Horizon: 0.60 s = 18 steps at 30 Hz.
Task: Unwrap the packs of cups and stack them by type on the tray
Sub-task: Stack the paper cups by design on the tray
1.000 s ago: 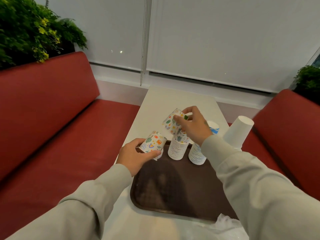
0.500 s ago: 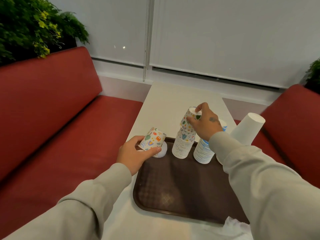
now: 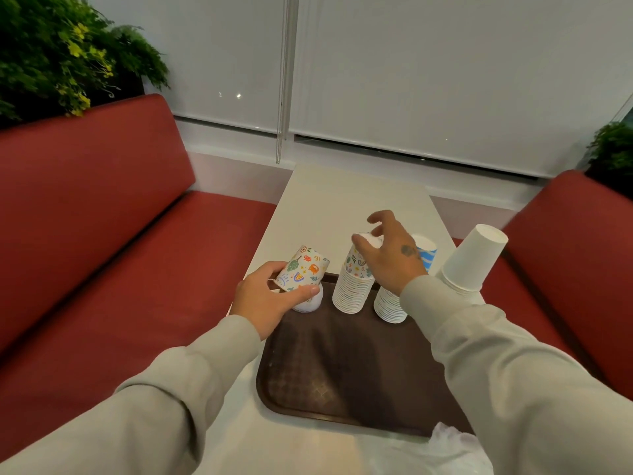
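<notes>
Tray: dark brown, lay on a white table.
Left hand: fingers and thumb were clamped round a loose patterned cup, held tilted over the tray's far left corner.
Under that cup: a small white object, mostly hidden.
Right hand: hovered at the top of the patterned stack, fingers apart and loosely curved, gripping nothing; whether the thumb touched the top cup could not be told.
Patterned stack: stood upside down at the tray's far edge.
Striped stack: stood just right of it, partly behind the right wrist.
White stack: leaned beyond the right sleeve; its footing was hidden.
Wrapper: crumpled plastic lay at the tray's near right corner.
Seats: a red bench stood on each side.
</notes>
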Each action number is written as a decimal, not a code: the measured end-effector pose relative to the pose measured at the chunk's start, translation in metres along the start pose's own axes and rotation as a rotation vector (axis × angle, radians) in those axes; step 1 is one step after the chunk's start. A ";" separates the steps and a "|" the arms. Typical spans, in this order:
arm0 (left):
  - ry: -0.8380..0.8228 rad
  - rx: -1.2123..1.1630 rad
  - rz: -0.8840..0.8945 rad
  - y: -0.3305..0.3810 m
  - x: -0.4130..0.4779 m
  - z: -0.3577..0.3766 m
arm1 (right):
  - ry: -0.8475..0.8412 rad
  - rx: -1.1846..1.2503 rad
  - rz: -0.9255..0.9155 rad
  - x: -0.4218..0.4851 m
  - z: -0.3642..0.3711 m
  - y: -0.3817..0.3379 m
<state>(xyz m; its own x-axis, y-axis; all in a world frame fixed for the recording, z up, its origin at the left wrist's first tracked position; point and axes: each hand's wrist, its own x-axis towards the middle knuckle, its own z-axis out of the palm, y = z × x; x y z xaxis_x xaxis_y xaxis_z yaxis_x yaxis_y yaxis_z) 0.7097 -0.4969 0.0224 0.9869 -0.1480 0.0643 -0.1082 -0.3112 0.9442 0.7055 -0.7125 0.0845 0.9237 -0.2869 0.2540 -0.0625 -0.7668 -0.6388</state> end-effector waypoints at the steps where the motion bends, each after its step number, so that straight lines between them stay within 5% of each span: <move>1: -0.005 0.003 0.001 0.003 -0.002 0.001 | -0.056 0.050 0.002 -0.003 -0.003 -0.006; 6: -0.012 -0.016 0.038 0.019 -0.009 0.004 | -0.420 0.172 0.084 -0.016 -0.001 -0.027; 18: -0.066 -0.030 0.032 0.023 0.000 0.013 | -0.270 0.278 0.048 -0.004 -0.005 -0.023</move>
<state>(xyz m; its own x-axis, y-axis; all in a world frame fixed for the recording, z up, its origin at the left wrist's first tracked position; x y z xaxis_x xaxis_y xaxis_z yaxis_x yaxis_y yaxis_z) 0.7053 -0.5159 0.0404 0.9728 -0.2193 0.0742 -0.1350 -0.2770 0.9514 0.7012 -0.6964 0.1016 0.9908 -0.1285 0.0427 -0.0371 -0.5606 -0.8273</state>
